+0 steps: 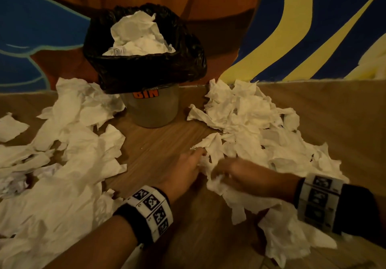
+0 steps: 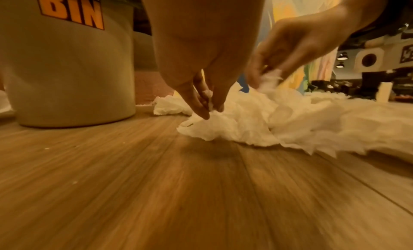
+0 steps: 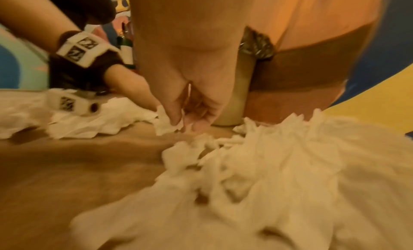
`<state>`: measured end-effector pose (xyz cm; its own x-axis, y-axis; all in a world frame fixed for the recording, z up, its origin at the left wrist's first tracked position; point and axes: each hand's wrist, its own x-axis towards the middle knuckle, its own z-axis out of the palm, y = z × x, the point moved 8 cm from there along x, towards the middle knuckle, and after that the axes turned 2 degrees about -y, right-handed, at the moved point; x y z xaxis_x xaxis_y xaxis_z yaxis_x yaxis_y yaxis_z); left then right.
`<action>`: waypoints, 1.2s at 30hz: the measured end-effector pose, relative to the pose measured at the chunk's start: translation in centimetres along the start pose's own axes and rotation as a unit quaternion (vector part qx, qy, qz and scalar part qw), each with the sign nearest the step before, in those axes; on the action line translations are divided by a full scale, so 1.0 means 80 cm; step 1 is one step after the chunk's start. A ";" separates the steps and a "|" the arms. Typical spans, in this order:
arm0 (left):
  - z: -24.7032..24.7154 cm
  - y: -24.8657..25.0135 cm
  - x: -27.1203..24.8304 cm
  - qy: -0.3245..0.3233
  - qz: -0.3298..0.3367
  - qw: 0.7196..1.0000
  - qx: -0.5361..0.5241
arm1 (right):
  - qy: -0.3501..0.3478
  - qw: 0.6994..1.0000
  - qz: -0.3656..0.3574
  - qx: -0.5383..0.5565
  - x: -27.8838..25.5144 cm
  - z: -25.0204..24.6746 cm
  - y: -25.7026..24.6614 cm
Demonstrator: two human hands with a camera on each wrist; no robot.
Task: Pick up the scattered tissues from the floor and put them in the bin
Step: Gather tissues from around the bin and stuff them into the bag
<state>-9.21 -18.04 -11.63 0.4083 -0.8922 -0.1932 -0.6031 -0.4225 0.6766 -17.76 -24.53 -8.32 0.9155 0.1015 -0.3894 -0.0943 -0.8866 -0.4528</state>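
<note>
Many crumpled white tissues [image 1: 250, 126] on floor, hands [image 1: 211, 170] pinching some

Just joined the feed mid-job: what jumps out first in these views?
White tissues blanket the wooden floor on both sides of the grey bin, whose black liner is already heaped with tissue. In front of it, the left hand and right hand each pinch tissue at the near edge of the right-hand pile.

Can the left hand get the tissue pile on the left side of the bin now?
Probably yes, but not at once: the left hand pinches tissue at the right pile. The left pile lies open on the floor, nothing blocking.
</note>
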 end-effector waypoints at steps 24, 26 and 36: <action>-0.028 -0.021 -0.019 0.000 0.027 0.999 -0.035 | 0.054 0.980 0.184 0.054 0.104 -0.045 0.102; -0.061 -0.015 -0.019 0.022 0.015 0.998 -0.061 | 0.107 0.969 0.153 0.163 0.093 -0.085 0.079; -0.247 0.016 -0.040 0.227 -0.004 0.954 -0.195 | 0.382 0.835 0.076 0.389 0.071 -0.280 -0.030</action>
<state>2.26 -12.60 3.88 0.7196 -0.6910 0.0678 -0.3342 -0.2592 0.9062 -3.57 -31.95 8.55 0.8244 -0.5660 0.0009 -0.1854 -0.2715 -0.9444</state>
